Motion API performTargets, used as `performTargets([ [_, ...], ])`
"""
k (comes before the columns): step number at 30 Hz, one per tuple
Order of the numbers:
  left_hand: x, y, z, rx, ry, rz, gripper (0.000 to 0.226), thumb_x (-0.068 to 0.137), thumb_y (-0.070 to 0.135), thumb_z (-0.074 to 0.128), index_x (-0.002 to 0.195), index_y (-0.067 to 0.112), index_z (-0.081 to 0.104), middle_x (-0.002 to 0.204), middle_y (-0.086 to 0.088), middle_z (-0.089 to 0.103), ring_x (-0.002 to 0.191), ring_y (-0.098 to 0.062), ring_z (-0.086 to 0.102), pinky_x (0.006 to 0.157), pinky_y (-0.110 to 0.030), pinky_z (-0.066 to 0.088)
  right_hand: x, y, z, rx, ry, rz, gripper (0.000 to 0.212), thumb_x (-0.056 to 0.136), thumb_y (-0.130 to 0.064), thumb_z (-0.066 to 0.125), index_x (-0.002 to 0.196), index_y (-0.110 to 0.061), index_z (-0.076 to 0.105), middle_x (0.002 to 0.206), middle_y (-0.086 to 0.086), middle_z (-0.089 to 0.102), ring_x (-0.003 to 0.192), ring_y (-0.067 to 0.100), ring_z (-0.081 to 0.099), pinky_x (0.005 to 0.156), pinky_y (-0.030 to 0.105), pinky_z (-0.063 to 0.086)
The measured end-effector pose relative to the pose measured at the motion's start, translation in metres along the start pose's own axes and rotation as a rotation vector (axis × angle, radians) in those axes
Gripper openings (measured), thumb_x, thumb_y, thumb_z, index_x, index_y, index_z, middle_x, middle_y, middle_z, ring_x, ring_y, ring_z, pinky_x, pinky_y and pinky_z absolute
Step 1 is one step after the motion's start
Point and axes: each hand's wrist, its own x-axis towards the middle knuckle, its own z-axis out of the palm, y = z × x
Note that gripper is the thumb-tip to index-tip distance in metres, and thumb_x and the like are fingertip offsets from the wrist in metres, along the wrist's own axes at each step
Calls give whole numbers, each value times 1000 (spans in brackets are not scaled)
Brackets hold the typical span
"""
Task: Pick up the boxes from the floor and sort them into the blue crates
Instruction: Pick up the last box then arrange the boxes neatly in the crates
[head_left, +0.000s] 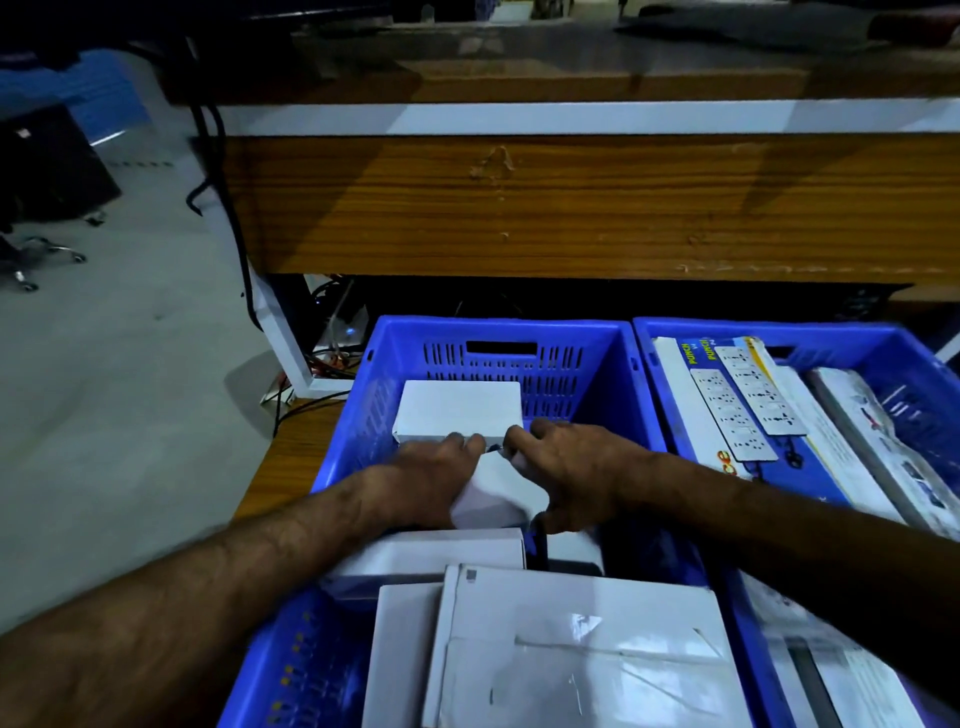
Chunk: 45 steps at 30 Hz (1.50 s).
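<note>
Placing step in hand, as judged: both hands are down inside the left blue crate (597, 364), gripping one small white box (496, 493) between them. Left hand (426, 473) wraps the box's left side, fingers curled over its far edge. Right hand (566, 473) closes on the right side, fingers likewise bent over the top. Box sits tilted, near corner lifted; cannot tell whether its underside touches the crate floor.

Where things lie:
- A second white box (460, 410) stands in the crate's far left part, against the slotted far wall. The fingertips of both hands reach just beside its near edge.
- Near part of the same crate holds a stack of flat white boxes (571, 644), one lying partly over another.
- Right blue crate (883, 338) stands touching the left one and holds long power-strip packages (737, 410), laid lengthwise.
- Both crates rest on a low wooden surface (291, 457); a wooden desk panel (571, 202) rises beyond them. Grey floor (130, 389) to the left; no loose boxes show on it.

Judgement: sorting looks well along, both crates partly filled. Next move calls for levelling the held box and seating it flat in the gap between the far box and the near stack, then letting go with both hands without nudging either neighbour. Risk: the tilted box catching on the stack's edge.
</note>
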Motion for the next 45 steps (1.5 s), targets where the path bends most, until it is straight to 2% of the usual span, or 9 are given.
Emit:
performTargets([
  [8,-3,-40,-62,14,186,-102,97,56,61,82,134,26,36,124,0,48,115,-24,52,95,-43,46,6,15,-24,204,224,125,81,72,-55,76,133,-21,34,119,10,51,104,33,58,83,45,55],
  [14,24,-56,-45,84,196,-141,93,63,51,83,136,15,35,118,-9,48,106,-32,54,83,-44,49,50,20,-9,222,203,226,80,75,-40,83,133,-17,35,126,17,42,113,39,52,87,51,54],
  [22,31,-63,-38,39,254,-176,66,75,36,85,125,12,48,125,-11,40,114,-33,50,82,-46,52,61,15,-14,27,237,335,59,85,-46,74,129,-15,49,127,15,40,107,35,56,72,47,55],
  [30,27,-56,-40,77,256,-210,71,75,35,86,131,10,48,124,-12,44,113,-33,51,85,-52,53,62,6,-29,-16,126,351,55,90,-39,70,135,-14,49,138,17,38,104,33,62,79,48,57],
  [35,10,-45,-54,-42,313,-229,71,83,46,75,141,18,45,131,-12,49,119,-35,52,90,-45,50,45,1,-40,0,154,350,79,90,-49,67,153,-20,29,141,15,39,114,36,60,79,47,53],
  [37,-7,-38,-59,-176,369,-178,60,88,46,70,139,21,50,131,-6,54,120,-28,55,93,-41,50,32,-7,-46,69,216,322,75,89,-52,64,151,-22,34,140,12,43,117,35,58,84,48,55],
  [39,-29,-35,-62,-403,261,-62,47,91,39,71,133,22,58,119,-1,64,108,-19,63,90,-37,52,17,-17,-52,170,211,224,60,89,-53,63,140,-24,51,133,6,54,116,29,60,89,44,54],
  [42,-62,-38,-69,-607,-240,86,39,87,33,75,123,34,63,99,10,65,93,-10,62,89,-39,53,-7,-36,-64,452,-19,65,50,88,-63,62,124,-29,65,110,-7,69,100,15,66,87,30,53],
  [45,-82,-37,-75,-642,-555,144,62,80,15,82,137,23,58,125,13,67,118,-5,61,105,-30,48,-19,-52,-66,564,-303,-37,46,92,-67,54,115,-30,70,95,-18,68,86,0,62,78,19,47],
])
